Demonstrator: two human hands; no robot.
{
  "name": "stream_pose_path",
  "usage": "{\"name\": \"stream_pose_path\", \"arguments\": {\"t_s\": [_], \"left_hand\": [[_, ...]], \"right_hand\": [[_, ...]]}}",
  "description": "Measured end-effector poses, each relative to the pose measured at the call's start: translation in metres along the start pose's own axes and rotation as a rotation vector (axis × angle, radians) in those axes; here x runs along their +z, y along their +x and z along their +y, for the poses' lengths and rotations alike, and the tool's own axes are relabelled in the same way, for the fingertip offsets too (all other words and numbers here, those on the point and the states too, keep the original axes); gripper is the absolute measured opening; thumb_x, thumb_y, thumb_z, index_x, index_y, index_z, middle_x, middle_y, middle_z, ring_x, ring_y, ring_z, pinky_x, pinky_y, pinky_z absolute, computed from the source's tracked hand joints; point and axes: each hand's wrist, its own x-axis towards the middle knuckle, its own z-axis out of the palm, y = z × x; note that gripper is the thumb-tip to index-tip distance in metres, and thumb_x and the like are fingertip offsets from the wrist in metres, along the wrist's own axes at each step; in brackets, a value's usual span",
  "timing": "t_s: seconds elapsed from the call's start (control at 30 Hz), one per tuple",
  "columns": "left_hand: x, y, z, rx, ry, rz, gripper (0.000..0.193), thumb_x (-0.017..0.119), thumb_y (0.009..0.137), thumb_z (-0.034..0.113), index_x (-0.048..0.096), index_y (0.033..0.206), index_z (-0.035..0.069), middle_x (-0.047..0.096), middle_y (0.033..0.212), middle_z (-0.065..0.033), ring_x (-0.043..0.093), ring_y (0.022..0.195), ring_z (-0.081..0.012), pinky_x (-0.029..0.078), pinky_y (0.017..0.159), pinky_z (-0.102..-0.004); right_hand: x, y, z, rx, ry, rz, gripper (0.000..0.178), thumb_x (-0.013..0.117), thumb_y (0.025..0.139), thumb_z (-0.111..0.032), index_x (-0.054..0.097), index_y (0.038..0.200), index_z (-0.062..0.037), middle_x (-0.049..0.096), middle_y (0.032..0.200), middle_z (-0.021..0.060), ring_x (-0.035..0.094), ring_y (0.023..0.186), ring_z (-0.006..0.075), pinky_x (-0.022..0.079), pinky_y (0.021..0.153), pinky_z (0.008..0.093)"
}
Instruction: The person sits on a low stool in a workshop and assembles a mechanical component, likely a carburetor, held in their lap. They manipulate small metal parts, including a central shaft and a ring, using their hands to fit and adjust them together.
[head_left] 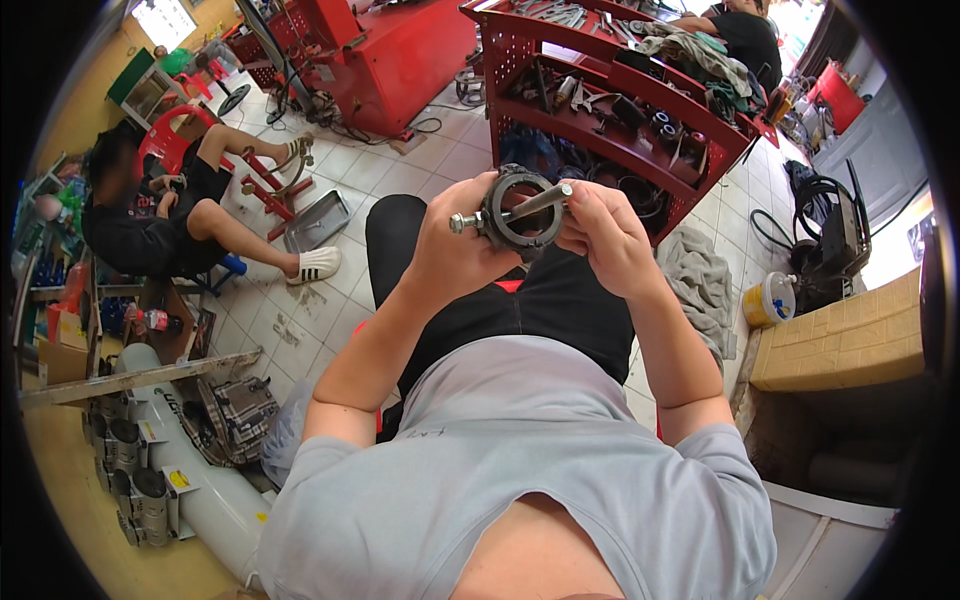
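My left hand [447,240] is wrapped round a dark, ring-shaped metal part [496,208], held above my lap with its round opening facing up. A bolt with a nut [464,223] sticks out from the ring's left side, beside my left fingers. In my right hand [612,238] a plain silver metal rod [541,202] is pinched near its outer end. The rod lies slantwise across the ring's opening; whether its inner end touches the ring I cannot tell. Some fingertips of both hands are hidden behind the ring.
A red tool trolley [620,85] with wrenches, sockets and rags stands ahead. Left of it is a large red machine [395,70]. A seated person [150,215] is at the left, another person [745,40] at the far right. A grey cloth [697,280] and yellow bucket [768,300] lie right.
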Motion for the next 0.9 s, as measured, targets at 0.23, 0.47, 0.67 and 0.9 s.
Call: {"name": "stream_pose_path", "arguments": {"t_s": [0.23, 0.47, 0.67, 0.9], "left_hand": [[0.002, 0.002, 0.011, -0.226, -0.293, -0.03, 0.033, 0.082, 0.07, 0.011, 0.063, 0.097, 0.004, 0.067, 0.082, -0.0028, 0.063, 0.07, -0.0116, 0.051, 0.067, -0.0271], [0.001, 0.001, 0.016, -0.31, -0.409, -0.068, 0.031, 0.084, 0.069, 0.011, 0.065, 0.093, 0.003, 0.065, 0.083, -0.0028, 0.059, 0.07, -0.0115, 0.05, 0.066, -0.0272], [0.0, 0.0, 0.016, -0.349, -0.45, -0.121, 0.03, 0.084, 0.069, 0.012, 0.067, 0.092, 0.003, 0.064, 0.086, -0.0042, 0.059, 0.072, -0.0127, 0.049, 0.067, -0.0284], [-0.001, 0.003, 0.016, -0.335, -0.402, -0.132, 0.03, 0.084, 0.069, 0.011, 0.066, 0.092, 0.002, 0.065, 0.085, -0.0045, 0.06, 0.072, -0.012, 0.049, 0.066, -0.0289]], "right_hand": [[0.007, 0.005, 0.0, -0.513, -0.772, 0.193, 0.029, 0.04, 0.102, -0.019, 0.051, 0.08, -0.0028, 0.049, 0.07, 0.0075, 0.042, 0.061, 0.0267, 0.036, 0.066, 0.0343], [0.002, 0.008, 0.0, -0.742, -0.975, 0.215, 0.021, 0.048, 0.097, -0.015, 0.051, 0.079, -0.0057, 0.049, 0.07, 0.0068, 0.046, 0.062, 0.0262, 0.035, 0.067, 0.0365], [0.0, 0.008, -0.002, -0.86, -1.09, 0.231, 0.016, 0.055, 0.091, -0.016, 0.051, 0.079, -0.006, 0.049, 0.071, 0.0068, 0.047, 0.062, 0.025, 0.035, 0.068, 0.0377], [-0.001, 0.008, -0.006, -0.791, -1.068, 0.217, 0.022, 0.05, 0.094, -0.017, 0.051, 0.076, -0.005, 0.049, 0.071, 0.007, 0.047, 0.064, 0.0251, 0.035, 0.069, 0.0371]]}}
